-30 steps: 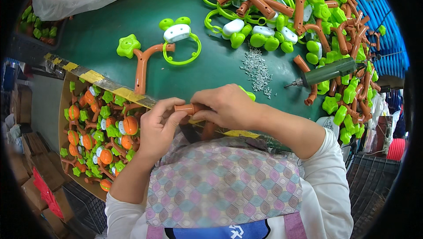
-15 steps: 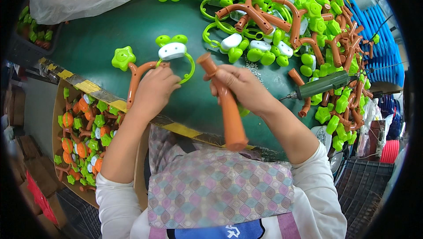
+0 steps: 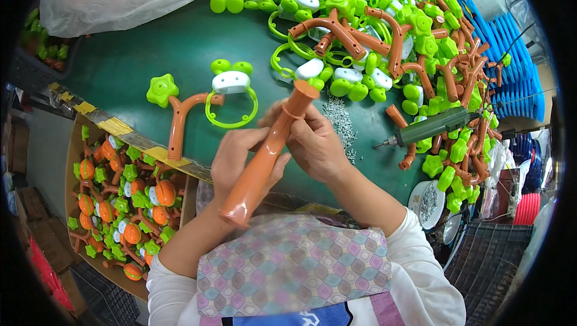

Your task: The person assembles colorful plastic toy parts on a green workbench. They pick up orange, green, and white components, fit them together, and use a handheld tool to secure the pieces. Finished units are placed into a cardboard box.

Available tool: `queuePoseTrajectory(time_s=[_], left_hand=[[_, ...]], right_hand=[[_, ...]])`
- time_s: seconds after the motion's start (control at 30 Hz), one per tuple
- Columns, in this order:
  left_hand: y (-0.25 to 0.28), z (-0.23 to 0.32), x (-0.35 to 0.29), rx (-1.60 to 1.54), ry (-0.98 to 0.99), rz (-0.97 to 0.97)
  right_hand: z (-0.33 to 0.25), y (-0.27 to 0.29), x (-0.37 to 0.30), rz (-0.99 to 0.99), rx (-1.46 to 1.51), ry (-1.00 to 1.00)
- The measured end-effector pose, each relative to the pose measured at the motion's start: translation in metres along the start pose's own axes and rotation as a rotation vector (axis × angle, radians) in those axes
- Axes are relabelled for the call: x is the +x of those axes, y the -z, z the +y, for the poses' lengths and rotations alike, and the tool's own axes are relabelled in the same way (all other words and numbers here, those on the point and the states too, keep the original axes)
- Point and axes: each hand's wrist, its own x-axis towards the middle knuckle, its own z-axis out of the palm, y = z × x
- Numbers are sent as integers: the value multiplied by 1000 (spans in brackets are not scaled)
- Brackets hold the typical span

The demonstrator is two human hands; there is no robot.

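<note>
A brown plastic tube [image 3: 257,171], flared at its ends and with a collar near the upper one, is tilted in front of me above the bench edge. My left hand [image 3: 235,153] is closed round its middle from the left, some fingers hidden behind it. My right hand [image 3: 318,147] grips it just below the collar. Beyond my left hand, a green ring with a white block and two green discs [image 3: 231,82] lies on the bench. Touching or overlapping it on the left is a brown Y-shaped branch [image 3: 178,124] with a green star knob [image 3: 161,90].
A green power screwdriver [image 3: 430,126] lies at right beside small screws [image 3: 340,123]. Green and brown parts [image 3: 360,31] heap at the far right. A carton [image 3: 73,194] of assembled toys stands lower left; a plastic bag [image 3: 129,4] with orange pieces sits far left.
My left hand has left the green ring and come to the tube. The tube has swung, its lower end going left and its upper end right. The right hand still grips it.
</note>
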Motion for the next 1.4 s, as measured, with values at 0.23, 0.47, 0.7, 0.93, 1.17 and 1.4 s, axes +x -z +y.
queuePoseTrajectory(time_s=[0.23,0.47,0.7,0.93,1.17,1.4], left_hand=[[4,-5,5,-33,-138,87],[15,-5,3,-40,-174,-10],[2,-23,-2,93,-310,109],[-3,-23,-10,144,-337,138],[-2,-7,-23,173,-120,-120],[37,2,-7,-179,-21,-497]], right_hand=[[4,-15,-22,100,-361,130],[-2,-23,-34,129,-354,29],[4,-43,-33,202,-301,37],[3,-39,-34,162,-358,-39],[-10,-32,-26,116,-459,29],[5,-4,-59,-103,-943,107]])
